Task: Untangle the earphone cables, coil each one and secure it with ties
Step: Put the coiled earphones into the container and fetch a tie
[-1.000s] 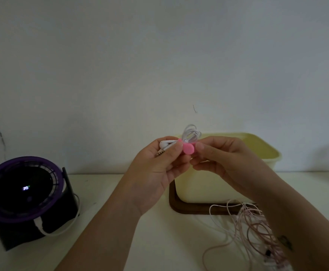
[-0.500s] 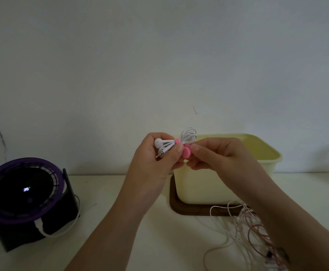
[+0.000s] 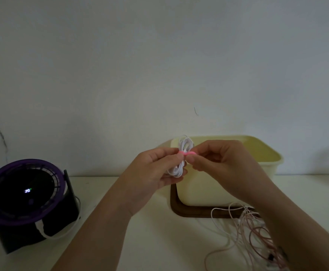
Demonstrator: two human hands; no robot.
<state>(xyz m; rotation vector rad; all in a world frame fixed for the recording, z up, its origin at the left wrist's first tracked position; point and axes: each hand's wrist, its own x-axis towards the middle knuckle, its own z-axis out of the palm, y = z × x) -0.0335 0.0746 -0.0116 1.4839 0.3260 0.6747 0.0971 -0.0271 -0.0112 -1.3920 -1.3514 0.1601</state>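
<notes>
A coiled white earphone cable [image 3: 185,144] stands upright between my hands, in front of the yellow tub. A pink tie [image 3: 187,153] wraps around its middle. My left hand [image 3: 155,169] grips the lower part of the coil, thumb near the tie. My right hand [image 3: 218,159] pinches the pink tie's right end with thumb and forefinger. A tangle of pink and white earphone cables [image 3: 257,233] lies on the table at the lower right, partly hidden by my right forearm.
A pale yellow tub [image 3: 257,153] sits on a dark brown tray [image 3: 187,213] against the wall. A purple and black round fan [image 3: 23,196] with a lit display stands at the left. The table top [image 3: 150,241] is white.
The white coil has turned from lying sideways to standing upright. Both hands have dropped slightly, and the pink tie now lies flat across the coil's middle.
</notes>
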